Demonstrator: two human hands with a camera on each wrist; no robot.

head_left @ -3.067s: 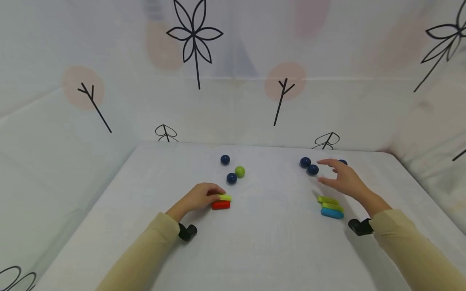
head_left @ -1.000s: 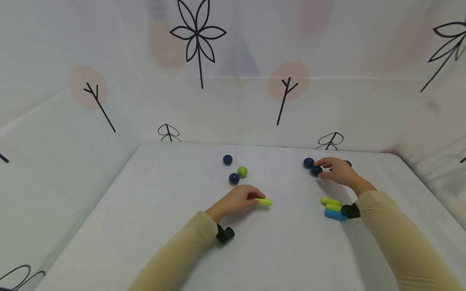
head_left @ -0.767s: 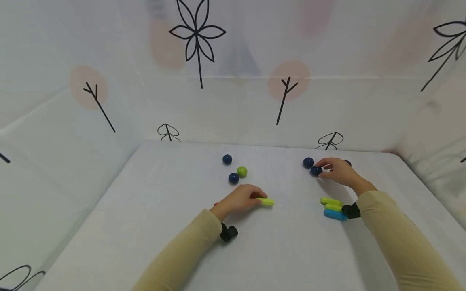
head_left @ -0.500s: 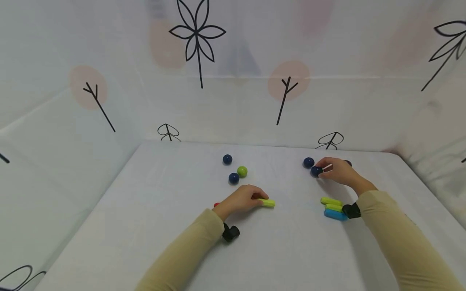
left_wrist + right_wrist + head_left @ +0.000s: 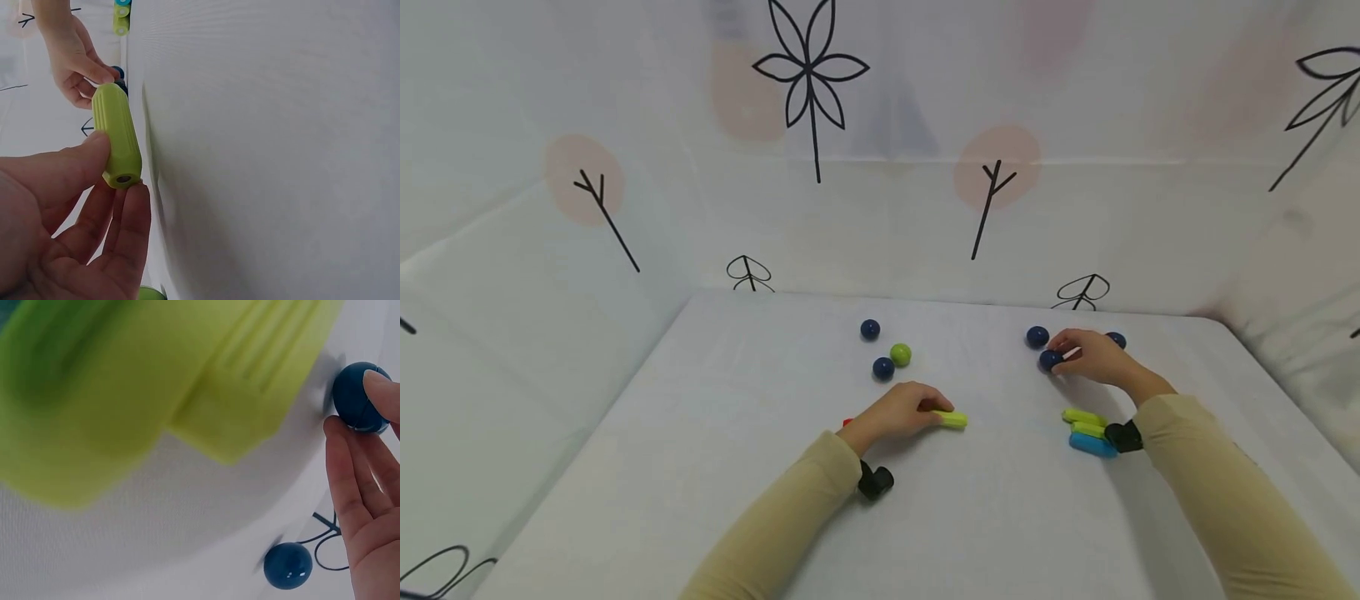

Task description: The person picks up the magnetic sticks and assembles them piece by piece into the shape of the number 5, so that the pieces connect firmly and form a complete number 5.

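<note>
My left hand [image 5: 902, 408] pinches a yellow-green ribbed stick [image 5: 953, 419] between thumb and fingers, low over the white table. A dark round inset shows in the end of this stick [image 5: 119, 137] in the left wrist view. Behind the hand, a red stick [image 5: 847, 422] is mostly hidden by the wrist. On the right, my right hand [image 5: 1093, 358] holds a dark blue ball [image 5: 1049, 361] between thumb and fingertips. A seam runs across that ball [image 5: 355, 397] in the right wrist view. Another blue ball [image 5: 1037, 337] lies just beyond it.
Two blue balls [image 5: 883, 368] and a green ball [image 5: 900, 354] lie beyond the left hand. Two yellow-green sticks [image 5: 1084, 415] and a blue stick [image 5: 1092, 445] lie side by side near the right wrist. One more blue ball [image 5: 1117, 340] sits behind the right hand.
My left hand has carried the yellow-green stick rightward, away from the red one. My right hand has closed on a blue ball and lately drawn it slightly nearer, away from its neighbour.
</note>
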